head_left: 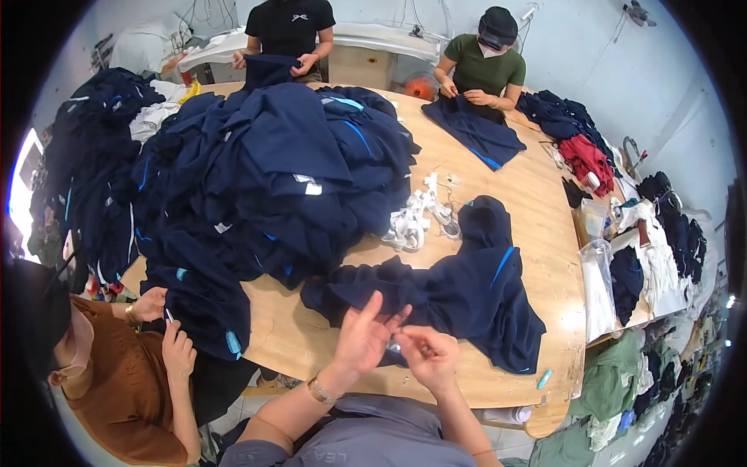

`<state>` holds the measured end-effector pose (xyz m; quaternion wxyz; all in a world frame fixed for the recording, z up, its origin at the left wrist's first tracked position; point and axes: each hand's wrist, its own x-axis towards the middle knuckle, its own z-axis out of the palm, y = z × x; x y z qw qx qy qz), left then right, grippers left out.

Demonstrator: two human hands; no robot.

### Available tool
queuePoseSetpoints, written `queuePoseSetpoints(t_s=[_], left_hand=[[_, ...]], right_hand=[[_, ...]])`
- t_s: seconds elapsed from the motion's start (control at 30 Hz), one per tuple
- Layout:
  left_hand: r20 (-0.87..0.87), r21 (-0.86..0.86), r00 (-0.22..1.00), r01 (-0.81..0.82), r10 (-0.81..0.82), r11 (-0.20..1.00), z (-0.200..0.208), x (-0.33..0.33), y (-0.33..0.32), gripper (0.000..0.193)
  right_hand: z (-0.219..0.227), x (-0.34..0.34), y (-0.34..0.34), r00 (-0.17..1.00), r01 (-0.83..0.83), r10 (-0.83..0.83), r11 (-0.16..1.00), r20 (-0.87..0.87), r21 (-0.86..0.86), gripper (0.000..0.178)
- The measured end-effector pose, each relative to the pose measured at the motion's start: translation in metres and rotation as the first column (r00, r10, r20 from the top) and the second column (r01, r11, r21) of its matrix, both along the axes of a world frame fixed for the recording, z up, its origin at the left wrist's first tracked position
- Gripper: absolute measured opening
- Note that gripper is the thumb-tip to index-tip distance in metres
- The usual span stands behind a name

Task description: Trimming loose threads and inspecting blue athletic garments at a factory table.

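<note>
Over the near edge of the table, my left hand (pixel 364 336) is held palm up with its fingers apart. Close beside it, my right hand (pixel 429 358) is closed in a pinch. A small pale, shiny bit shows between the two hands, too small to name. Just beyond them lies a crumpled navy garment (pixel 475 288) with a bright blue stripe, spread on the wooden table. Neither hand visibly grips the garment. A small turquoise tool (pixel 544 379) rests to the right of it, its kind unclear.
A large heap of navy garments (pixel 272 171) fills the table's left and middle. White strips (pixel 412 222) lie beside it. Three co-workers handle navy garments around the table (pixel 545 257). To the right, a side table holds clear plastic bags (pixel 597 284) and red cloth (pixel 585 162).
</note>
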<state>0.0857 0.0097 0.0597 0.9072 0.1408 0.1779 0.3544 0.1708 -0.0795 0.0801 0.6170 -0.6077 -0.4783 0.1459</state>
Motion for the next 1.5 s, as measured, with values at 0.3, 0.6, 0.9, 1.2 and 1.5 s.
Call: queuePoseSetpoints(t_s=[0.3,0.6,0.9,1.2,1.5], left_hand=[[-0.038,0.075,0.992,-0.116,0.119,0.99,-0.007,0.004,-0.03,0.017],[-0.193,0.143,0.964,-0.154,0.181,0.978,0.01,0.012,-0.045,0.016],[-0.137,0.025,0.976,-0.17,0.172,0.985,0.004,-0.004,-0.024,0.014],[-0.254,0.216,0.963,-0.039,0.094,0.976,-0.006,-0.004,-0.03,0.023],[-0.123,0.136,0.989,-0.067,0.084,0.988,-0.004,-0.01,-0.026,0.021]], right_hand=[[-0.008,0.03,-0.003,0.969,-0.009,0.001,0.999,-0.246,-0.033,0.014],[-0.007,0.04,0.003,0.743,-0.281,0.153,0.955,-0.651,-0.097,0.013],[0.011,0.056,-0.028,0.639,-0.639,0.648,0.747,-0.415,0.184,0.015],[0.003,0.037,0.008,0.985,-0.169,0.171,0.977,0.01,-0.129,0.024],[0.001,0.03,0.004,0.902,-0.347,0.297,0.931,-0.314,-0.114,0.011]])
